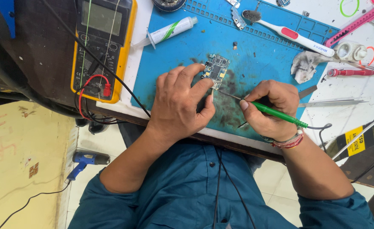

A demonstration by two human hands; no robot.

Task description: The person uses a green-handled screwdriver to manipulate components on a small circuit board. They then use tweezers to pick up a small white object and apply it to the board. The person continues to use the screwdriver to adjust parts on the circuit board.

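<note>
circuit board [215, 69] | left hand [179, 101] pinching it on blue mat [170, 59] | right hand [268, 109] gripping green soldering iron [276, 113], tip nearing board edge | work looking midway

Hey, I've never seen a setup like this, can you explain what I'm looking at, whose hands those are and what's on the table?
One camera, worn on a person's head, looks down at their own two hands over a blue work mat. The left hand steadies a small circuit board with its fingertips. The right hand holds a green-handled soldering iron, its thin tip near the board's lower edge. Around them lie a yellow meter, a syringe-like tube, a white toothbrush, a crumpled rag and tweezers.
</note>
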